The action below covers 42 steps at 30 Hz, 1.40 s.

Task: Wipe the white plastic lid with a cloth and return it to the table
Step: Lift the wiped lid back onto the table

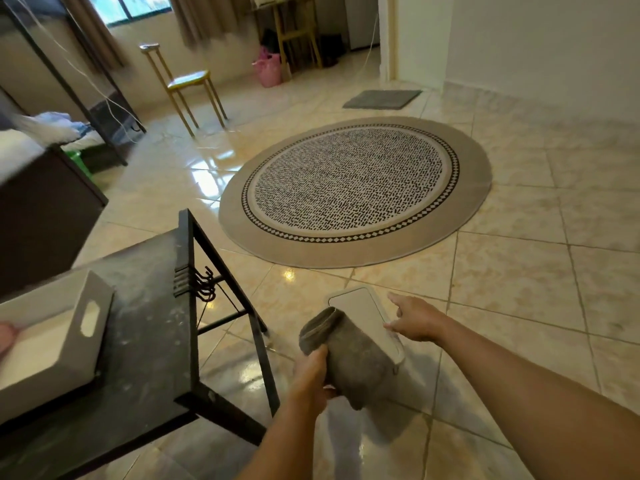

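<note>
The white plastic lid (360,308), a rounded rectangle, is held in the air over the floor to the right of the table. My right hand (417,320) grips its right edge, index finger pointing out. A grey-brown cloth (353,362) is draped over the lid's near half, hiding it. My left hand (311,372) clutches the cloth's left side against the lid. The dark, dusty table (145,323) stands to the left of both hands.
A white box with a cut-out handle (59,337) sits on the table. Hooks hang at the table's corner (204,285). A round patterned rug (353,188) lies ahead on the tiled floor. A yellow chair (188,88) and a dark cabinet (41,209) stand at the left.
</note>
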{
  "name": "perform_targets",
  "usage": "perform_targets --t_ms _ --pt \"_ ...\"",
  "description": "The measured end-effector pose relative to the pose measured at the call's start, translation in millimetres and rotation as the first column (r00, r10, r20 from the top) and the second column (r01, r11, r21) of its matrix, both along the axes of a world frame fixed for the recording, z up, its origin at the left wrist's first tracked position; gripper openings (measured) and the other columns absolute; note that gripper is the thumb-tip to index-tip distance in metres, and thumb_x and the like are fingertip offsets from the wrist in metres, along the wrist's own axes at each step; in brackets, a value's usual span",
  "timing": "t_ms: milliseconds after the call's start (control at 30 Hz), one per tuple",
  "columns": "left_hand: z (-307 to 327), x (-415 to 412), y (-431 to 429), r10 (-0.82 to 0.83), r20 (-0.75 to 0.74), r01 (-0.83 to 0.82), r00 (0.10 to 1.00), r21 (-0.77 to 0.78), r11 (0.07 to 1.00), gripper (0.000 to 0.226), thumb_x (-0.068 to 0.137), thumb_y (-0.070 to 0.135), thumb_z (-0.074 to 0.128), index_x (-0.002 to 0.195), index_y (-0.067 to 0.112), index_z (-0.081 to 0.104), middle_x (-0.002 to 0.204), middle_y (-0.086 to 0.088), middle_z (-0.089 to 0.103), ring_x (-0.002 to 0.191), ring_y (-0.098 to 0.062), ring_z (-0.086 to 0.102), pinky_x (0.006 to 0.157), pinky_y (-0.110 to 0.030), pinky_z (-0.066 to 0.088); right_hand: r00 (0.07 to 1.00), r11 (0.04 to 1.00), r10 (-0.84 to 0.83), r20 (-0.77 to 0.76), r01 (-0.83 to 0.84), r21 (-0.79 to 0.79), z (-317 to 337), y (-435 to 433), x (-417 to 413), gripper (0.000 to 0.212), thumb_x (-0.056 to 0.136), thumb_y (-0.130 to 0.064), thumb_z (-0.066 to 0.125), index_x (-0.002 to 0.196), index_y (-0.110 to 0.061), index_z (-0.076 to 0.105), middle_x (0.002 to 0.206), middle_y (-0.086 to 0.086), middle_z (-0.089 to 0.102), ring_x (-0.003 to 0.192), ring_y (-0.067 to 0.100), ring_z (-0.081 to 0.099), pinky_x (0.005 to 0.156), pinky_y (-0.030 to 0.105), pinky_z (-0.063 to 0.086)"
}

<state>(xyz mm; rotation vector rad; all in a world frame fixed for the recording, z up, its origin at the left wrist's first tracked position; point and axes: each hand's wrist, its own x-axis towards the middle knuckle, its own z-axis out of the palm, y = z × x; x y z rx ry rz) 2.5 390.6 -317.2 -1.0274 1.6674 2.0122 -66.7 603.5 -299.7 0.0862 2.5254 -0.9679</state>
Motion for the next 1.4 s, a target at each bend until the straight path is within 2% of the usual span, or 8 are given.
perform_targets --t_ms 167,333,467,700,867,1033,1200,1400 --pt "43.9 8.3 2.1 0.006 -0.329 -0.098 0.944 -0.266 0.959 0.028 0.099 0.020 0.059 0.124 0.020 0.047 0.111 -0.009 0.059 0.098 -0.024 0.063 0.077 -0.038 0.056 0.986 0.999 -0.042 -0.161 0.039 -0.024 56.7 2.5 5.7 0.068 0.090 -0.039 0.068 0.150 -0.019 0.042 0.139 0.010 0.058 0.120 0.025 0.057 0.093 0.033 0.045" --pt "144.5 22.0 -10.3 -0.084 -0.558 -0.036 0.825 -0.200 0.979 0.025 0.097 0.024 0.062 0.120 0.023 0.052 0.110 -0.008 0.065 0.094 -0.020 0.069 0.061 -0.022 0.057 0.999 0.907 -0.015 -0.051 -0.008 -0.421 130.3 -30.1 29.9 0.070 0.087 -0.051 0.068 0.146 -0.022 0.044 0.135 0.008 0.057 0.110 0.017 0.057 0.091 0.034 0.045" --pt "218.9 48.9 -28.1 -0.079 -0.671 -0.013 0.737 -0.131 0.991 0.022 0.094 0.019 0.066 0.115 0.022 0.060 0.107 -0.011 0.071 0.091 -0.021 0.074 0.070 -0.031 0.060 0.995 0.659 0.038 -0.088 -0.091 -0.747 208.9 -61.5 53.6 0.038 0.090 -0.020 0.070 0.125 -0.010 0.057 0.119 0.016 0.069 0.104 0.026 0.070 0.091 0.045 0.058" --pt "301.2 107.9 -94.5 -0.068 -0.823 0.251 0.564 0.093 0.964 0.061 0.090 0.041 0.066 0.142 0.013 0.052 0.137 -0.020 0.059 0.124 -0.036 0.058 0.100 -0.049 0.049 0.907 0.519 0.232 -0.352 -0.422 -0.743 342.7 -138.5 107.4 0.023 0.098 -0.006 0.053 0.117 -0.014 0.062 0.111 0.015 0.065 0.104 0.029 0.065 0.076 0.037 0.060" --pt "329.4 129.6 -167.9 -0.082 -0.801 0.271 0.593 0.103 0.957 0.074 0.078 0.037 0.082 0.140 0.010 0.054 0.137 -0.025 0.058 0.126 -0.044 0.056 0.106 -0.060 0.043 0.876 0.508 0.295 -0.381 -0.482 -0.714 378.9 -203.5 125.5 0.022 0.100 -0.011 0.051 0.114 -0.023 0.063 0.112 0.011 0.065 0.105 0.029 0.062 0.081 0.043 0.056" --pt "343.9 131.6 -246.4 -0.121 -0.740 0.029 0.661 -0.136 0.990 0.060 0.068 0.029 0.090 0.120 0.008 0.069 0.119 -0.019 0.070 0.109 -0.036 0.069 0.092 -0.051 0.056 0.913 0.553 0.206 -0.353 -0.406 -0.727 364.8 -264.7 122.3 0.019 0.101 -0.013 0.051 0.111 -0.023 0.064 0.110 0.008 0.067 0.098 0.025 0.066 0.064 0.029 0.057" --pt "334.2 115.6 -309.4 -0.173 -0.676 -0.322 0.716 -0.540 0.778 0.037 0.064 0.021 0.093 0.089 0.016 0.066 0.075 -0.001 0.073 0.069 -0.011 0.070 0.057 -0.021 0.052 0.956 0.637 0.179 -0.233 -0.293 -0.713 327.3 -325.7 98.2 0.023 0.102 -0.018 0.052 0.124 -0.018 0.055 0.119 0.013 0.061 0.105 0.031 0.063 0.067 0.039 0.059" --pt "311.9 76.6 -362.1 -0.171 -0.559 -0.315 0.811 -0.664 0.678 0.031 0.067 0.011 0.091 0.078 0.018 0.063 0.076 -0.001 0.069 0.074 -0.018 0.066 0.062 -0.030 0.049 0.952 0.722 0.215 -0.220 -0.306 -0.620 290.5 -375.6 66.0 0.026 0.097 -0.007 0.058 0.113 -0.023 0.046 0.112 0.015 0.063 0.095 0.027 0.069 0.066 0.037 0.064"
